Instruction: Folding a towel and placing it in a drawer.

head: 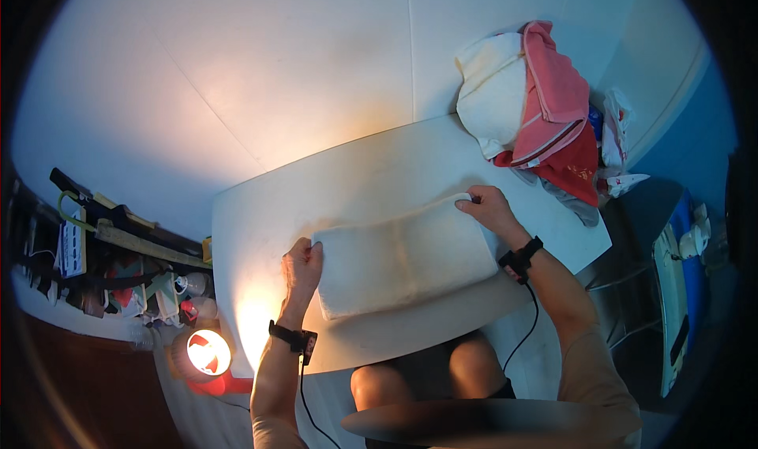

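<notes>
A white cloth (379,265), which looks like a folded towel, is stretched between my two hands over a white table (254,212). My left hand (303,265) pinches its upper left corner between thumb and fingers. At the upper right corner, my right hand (488,206) grips the edge in the same way. A faint yellowish stain runs down the cloth's middle. Its lower edge hangs towards my knees, and I cannot tell whether it touches the tabletop. Each wrist wears a black strap with a small device and a cable.
A pile of cloths, white (491,93), pink (551,87) and red (571,159), lies at the table's far right. A lit lamp (208,352) glows beside the left edge. Cluttered shelving (148,283) stands left; a folding chair (672,307) stands right. The wall (331,64) rises behind.
</notes>
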